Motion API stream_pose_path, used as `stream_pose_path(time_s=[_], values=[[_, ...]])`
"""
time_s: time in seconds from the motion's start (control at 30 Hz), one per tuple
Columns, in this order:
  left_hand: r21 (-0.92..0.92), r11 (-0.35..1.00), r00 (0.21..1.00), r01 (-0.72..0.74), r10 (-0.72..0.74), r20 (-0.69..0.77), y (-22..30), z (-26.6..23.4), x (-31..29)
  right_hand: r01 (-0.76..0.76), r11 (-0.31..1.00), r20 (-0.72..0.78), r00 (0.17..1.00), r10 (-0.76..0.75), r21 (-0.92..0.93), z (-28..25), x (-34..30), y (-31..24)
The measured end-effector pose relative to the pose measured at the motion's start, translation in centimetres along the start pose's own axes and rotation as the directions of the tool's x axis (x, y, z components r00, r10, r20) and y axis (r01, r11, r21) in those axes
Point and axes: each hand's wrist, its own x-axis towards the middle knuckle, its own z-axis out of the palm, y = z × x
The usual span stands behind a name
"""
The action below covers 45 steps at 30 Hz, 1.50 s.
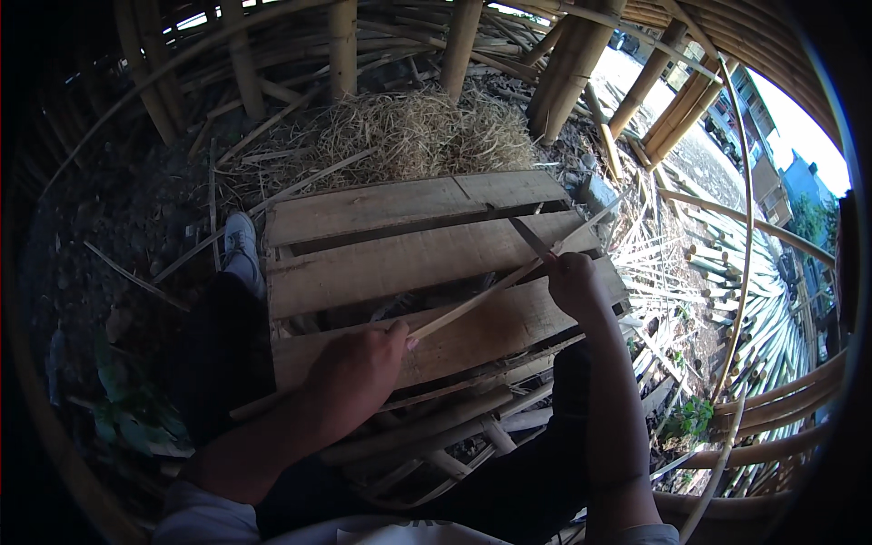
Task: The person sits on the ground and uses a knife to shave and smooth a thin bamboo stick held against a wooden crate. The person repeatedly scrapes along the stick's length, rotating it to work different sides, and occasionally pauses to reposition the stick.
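- Under round, tan bamboo posts [342,54], set with a slatted worktop [363,263] of pale brown planks.
- At left, gripping a long, thin, pale bamboo strip [481,298] in a closed left hand [363,359].
- Strung between both hands, long axis from lower left to upper right.
- At right, clasping a dark-bladed knife [529,236] in a curled right hand [574,277], pointed up and leftward, crosswise to the strip.

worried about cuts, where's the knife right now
In the head view, right of centre, the knife is in the right hand, its blade over the wooden slats, near the strip.
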Motion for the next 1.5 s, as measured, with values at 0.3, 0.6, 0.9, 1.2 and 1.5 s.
stream_pose_path(time_s=[0.3, 0.6, 0.9, 1.2, 1.5], values=[[0.171, 0.978, 0.982, -0.122, 0.144, -0.123, 0.2, 0.7, 0.4, -0.034, 0.999, 0.037, 0.999, 0.035, -0.024, 0.5, 0.8, 1.4], [0.015, 0.948, 0.926, -0.317, 0.313, -0.211, -1.1, 1.2, 0.4, -0.023, 1.0, 0.031, 0.999, 0.023, 0.005, 0.6, 0.5, 1.5], [-0.083, 0.974, 0.967, -0.211, 0.196, -0.165, -1.1, 1.1, 0.5, -0.051, 0.998, 0.039, 0.998, 0.05, 0.03, 1.5, 0.7, 2.6], [-0.2, 0.947, 0.954, -0.252, 0.209, -0.214, -1.4, 1.6, 1.2, -0.039, 0.997, 0.042, 0.998, 0.042, -0.06, 1.3, 0.2, 1.6], [0.035, 0.964, 0.952, -0.265, 0.267, -0.147, -2.0, 2.3, 1.4, -0.055, 0.998, 0.064, 0.996, 0.056, -0.031, 0.7, 0.5, 0.1]])
